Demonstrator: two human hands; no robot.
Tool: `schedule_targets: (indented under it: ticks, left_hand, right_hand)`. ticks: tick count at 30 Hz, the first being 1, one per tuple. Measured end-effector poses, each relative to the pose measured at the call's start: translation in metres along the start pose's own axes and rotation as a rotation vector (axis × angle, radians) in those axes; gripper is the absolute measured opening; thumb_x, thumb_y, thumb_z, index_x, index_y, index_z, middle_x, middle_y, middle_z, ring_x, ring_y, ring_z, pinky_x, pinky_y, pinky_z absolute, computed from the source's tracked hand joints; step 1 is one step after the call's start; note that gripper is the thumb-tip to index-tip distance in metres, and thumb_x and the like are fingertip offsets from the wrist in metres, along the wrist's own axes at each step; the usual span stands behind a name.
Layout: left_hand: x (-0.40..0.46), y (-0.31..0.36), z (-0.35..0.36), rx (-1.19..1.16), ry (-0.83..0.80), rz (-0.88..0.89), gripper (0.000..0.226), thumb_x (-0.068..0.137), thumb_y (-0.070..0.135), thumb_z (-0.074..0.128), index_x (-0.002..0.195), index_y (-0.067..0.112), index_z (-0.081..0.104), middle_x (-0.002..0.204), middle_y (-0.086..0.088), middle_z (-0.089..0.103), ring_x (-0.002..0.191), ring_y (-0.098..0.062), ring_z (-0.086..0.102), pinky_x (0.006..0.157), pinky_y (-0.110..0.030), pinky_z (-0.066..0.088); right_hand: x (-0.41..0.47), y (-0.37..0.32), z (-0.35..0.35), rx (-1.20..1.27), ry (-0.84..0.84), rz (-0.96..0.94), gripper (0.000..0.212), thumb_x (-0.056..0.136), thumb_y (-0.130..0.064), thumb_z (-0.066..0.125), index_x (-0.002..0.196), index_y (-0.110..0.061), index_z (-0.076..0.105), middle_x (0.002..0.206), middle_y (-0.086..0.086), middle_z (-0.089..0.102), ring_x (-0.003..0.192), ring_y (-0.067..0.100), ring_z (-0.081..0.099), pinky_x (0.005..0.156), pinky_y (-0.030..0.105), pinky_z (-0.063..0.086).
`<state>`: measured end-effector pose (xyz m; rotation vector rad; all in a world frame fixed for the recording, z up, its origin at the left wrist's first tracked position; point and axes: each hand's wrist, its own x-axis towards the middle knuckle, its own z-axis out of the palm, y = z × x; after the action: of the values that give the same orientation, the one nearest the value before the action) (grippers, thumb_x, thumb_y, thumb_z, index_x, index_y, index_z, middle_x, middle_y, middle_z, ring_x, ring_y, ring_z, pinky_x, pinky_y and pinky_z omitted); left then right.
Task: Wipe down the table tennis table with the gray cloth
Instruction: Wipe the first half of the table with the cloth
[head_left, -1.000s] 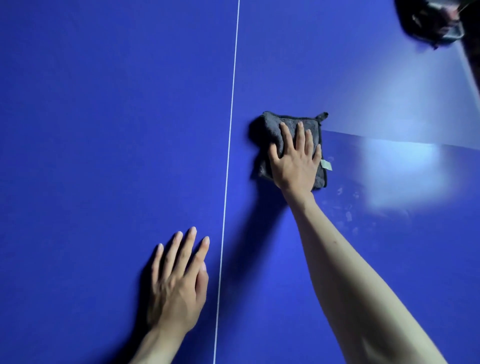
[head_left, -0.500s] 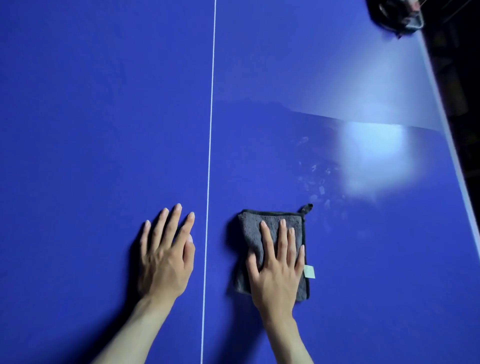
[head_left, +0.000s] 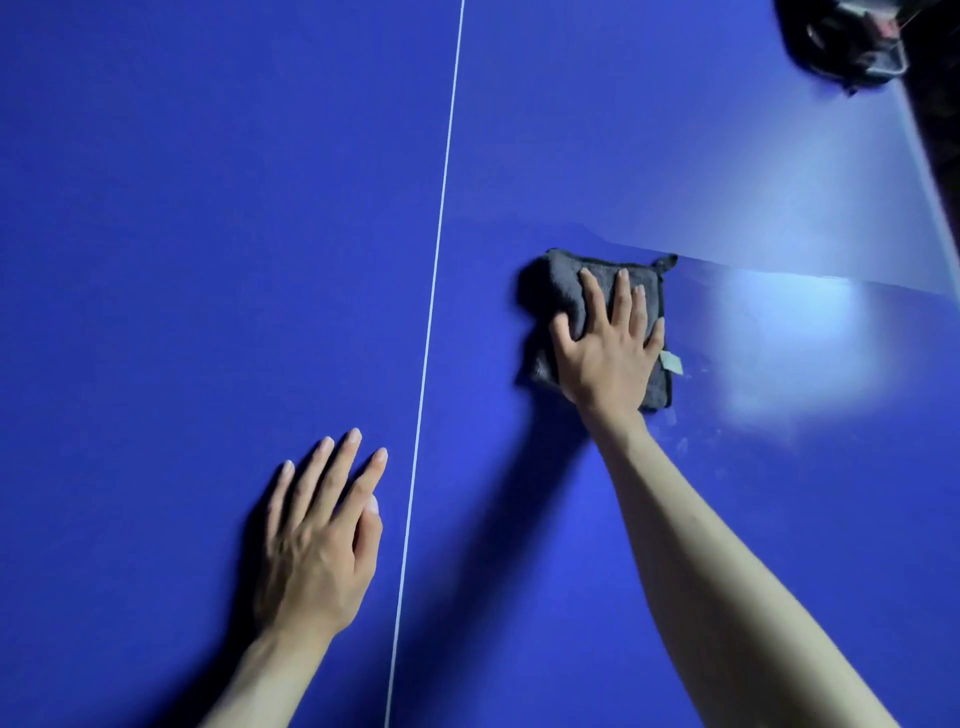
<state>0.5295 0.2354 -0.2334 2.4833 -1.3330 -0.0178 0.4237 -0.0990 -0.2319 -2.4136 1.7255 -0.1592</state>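
Two hands in shot: right hand (head_left: 608, 353) flat with fingers spread straight, pressing down on the one gray cloth (head_left: 558, 293), left hand (head_left: 319, 540) lying flat and holding nothing, fingers straight and close together, just left of the single white centre line (head_left: 436, 249). Cloth folded into a pad right of that line, on the blue table tennis table (head_left: 208, 208), one small pale tag (head_left: 671, 362) poking out beside the little finger. One dark, blurry object (head_left: 841, 41) up in the far right corner, can't tell what.

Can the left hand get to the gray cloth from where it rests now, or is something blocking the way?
Probably yes. The left hand rests flat just left of the white line; only bare table lies between it and the gray cloth, though the right hand covers most of it.
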Motion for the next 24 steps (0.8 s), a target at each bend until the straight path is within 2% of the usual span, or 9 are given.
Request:
schedule_targets:
  ticks: [4,9,15,19,24]
  left_hand:
    - [0.002,-0.001,0.001,-0.014,0.004,-0.012,0.046,0.103,0.028,0.044,0.147,0.024,0.056,0.161,0.002,0.04,0.15,-0.024,0.037,0.12,-0.055,0.028]
    - [0.001,-0.001,0.0,-0.011,-0.01,-0.007,0.046,0.104,0.031,0.04,0.148,0.026,0.053,0.162,0.004,0.038,0.151,-0.021,0.034,0.123,-0.051,0.024]
    - [-0.002,0.003,-0.001,0.043,-0.056,-0.026,0.05,0.105,0.032,0.03,0.153,0.025,0.046,0.165,0.004,0.033,0.153,-0.021,0.028,0.125,-0.049,0.019]
    - [-0.002,0.007,-0.005,0.127,-0.129,-0.029,0.055,0.105,0.034,0.024,0.154,0.021,0.043,0.166,0.0,0.03,0.154,-0.024,0.025,0.125,-0.051,0.019]
    - [0.014,0.035,-0.012,0.16,-0.039,-0.07,0.049,0.096,0.022,0.039,0.141,0.01,0.054,0.154,-0.011,0.046,0.144,-0.032,0.041,0.118,-0.055,0.03]
  right_hand:
    - [0.058,0.003,-0.004,0.027,-0.018,-0.074,0.07,0.093,-0.066,0.029,0.159,-0.046,0.028,0.173,-0.001,0.016,0.16,0.021,0.011,0.127,0.057,0.007]
    - [0.061,0.014,-0.001,0.022,-0.024,-0.138,0.067,0.098,-0.064,0.029,0.161,-0.044,0.025,0.173,0.001,0.016,0.16,0.023,0.011,0.127,0.055,0.006]
    - [-0.024,0.047,-0.009,0.014,0.035,-0.144,0.067,0.095,-0.062,0.027,0.16,-0.044,0.03,0.172,0.001,0.023,0.158,0.023,0.019,0.127,0.053,0.009]
    - [-0.1,0.075,-0.013,0.005,0.027,-0.111,0.066,0.097,-0.06,0.032,0.161,-0.043,0.028,0.172,0.0,0.02,0.159,0.023,0.017,0.128,0.053,0.009]
    - [-0.183,0.104,-0.017,-0.022,0.025,-0.051,0.068,0.097,-0.058,0.038,0.162,-0.042,0.027,0.173,-0.001,0.017,0.16,0.021,0.015,0.128,0.053,0.012]
